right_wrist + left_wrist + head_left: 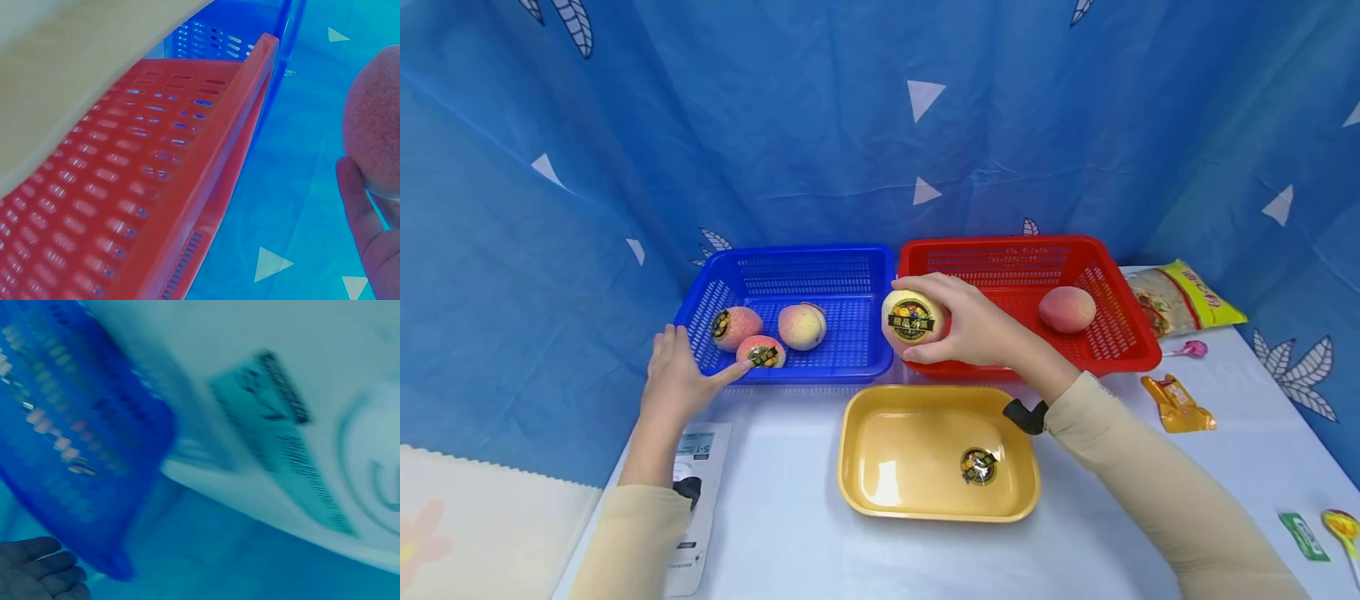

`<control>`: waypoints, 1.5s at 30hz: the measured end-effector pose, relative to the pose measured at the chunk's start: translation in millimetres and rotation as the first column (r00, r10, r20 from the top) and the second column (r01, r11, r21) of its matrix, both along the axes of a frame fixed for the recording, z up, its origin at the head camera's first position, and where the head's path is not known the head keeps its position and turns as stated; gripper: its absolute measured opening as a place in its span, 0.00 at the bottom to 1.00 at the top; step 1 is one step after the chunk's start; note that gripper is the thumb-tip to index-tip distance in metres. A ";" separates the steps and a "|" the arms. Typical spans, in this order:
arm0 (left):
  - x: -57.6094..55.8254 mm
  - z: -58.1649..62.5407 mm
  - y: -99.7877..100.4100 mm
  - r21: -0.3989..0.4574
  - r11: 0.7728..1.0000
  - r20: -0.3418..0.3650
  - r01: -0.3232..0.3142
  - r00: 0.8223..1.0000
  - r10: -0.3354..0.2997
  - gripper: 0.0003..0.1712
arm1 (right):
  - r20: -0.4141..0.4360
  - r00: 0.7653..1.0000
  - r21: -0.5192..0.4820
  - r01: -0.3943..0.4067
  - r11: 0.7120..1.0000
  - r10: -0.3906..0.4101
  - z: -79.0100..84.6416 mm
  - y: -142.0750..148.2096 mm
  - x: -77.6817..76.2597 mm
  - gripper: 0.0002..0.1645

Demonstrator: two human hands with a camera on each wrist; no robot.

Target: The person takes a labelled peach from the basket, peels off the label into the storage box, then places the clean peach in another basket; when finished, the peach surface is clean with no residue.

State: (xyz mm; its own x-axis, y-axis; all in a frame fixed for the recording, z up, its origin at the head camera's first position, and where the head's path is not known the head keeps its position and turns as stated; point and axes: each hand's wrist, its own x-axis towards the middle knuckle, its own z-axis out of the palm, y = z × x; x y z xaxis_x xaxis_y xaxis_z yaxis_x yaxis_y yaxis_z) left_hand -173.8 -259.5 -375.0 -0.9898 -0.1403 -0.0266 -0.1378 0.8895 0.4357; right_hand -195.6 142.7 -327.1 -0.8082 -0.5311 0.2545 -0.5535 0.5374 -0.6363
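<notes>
My right hand (966, 321) grips a peach (913, 317) with a round black and gold sticker, held above where the two baskets meet. In the right wrist view the peach (378, 122) shows its pink side against the fingers. At the blue basket's (816, 375) front left corner is my left hand (677, 371), fingers extended and thumb spread toward the basket; whether it touches the rim I cannot tell. Inside that basket lie a stickered peach (745, 325), a peach (801, 325) and a stickered peach (760, 350) near the thumb. One peach (1067, 309) lies in the red basket (1120, 365).
A yellow tray (910, 510) with a sticker (978, 466) sits in front. To the right lie a food packet (1187, 300), a pink lollipop (1191, 349), an orange wrapper (1178, 404), a green packet (1303, 536) and another lollipop (1343, 525). A white package (700, 533) lies beneath the left forearm.
</notes>
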 end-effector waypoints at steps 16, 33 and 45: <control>40.5 49.1 132.0 0.098 0.881 -0.474 0.463 0.800 -0.368 0.27 | 0.003 0.999 -0.022 0.038 0.999 -0.038 -7.0 16.1 20.5 0.47; 45.8 35.4 204.1 0.115 0.759 -0.613 0.641 0.647 -0.454 0.14 | -0.105 0.994 -0.024 0.006 1.000 -0.008 -15.9 16.4 27.3 0.47; 43.0 27.4 212.5 0.210 0.741 -0.648 0.638 0.658 -0.383 0.11 | -0.184 0.981 0.032 0.067 0.997 -0.060 -15.5 14.0 32.0 0.47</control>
State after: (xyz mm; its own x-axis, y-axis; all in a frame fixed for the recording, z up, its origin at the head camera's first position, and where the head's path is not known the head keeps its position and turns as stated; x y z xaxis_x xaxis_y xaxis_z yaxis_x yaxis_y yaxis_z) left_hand -130.7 -46.9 -347.5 -0.7513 0.2902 0.5928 0.6513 0.4711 0.5948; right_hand -163.6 156.7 -342.7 -0.7822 -0.4924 0.3816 -0.6226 0.5966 -0.5064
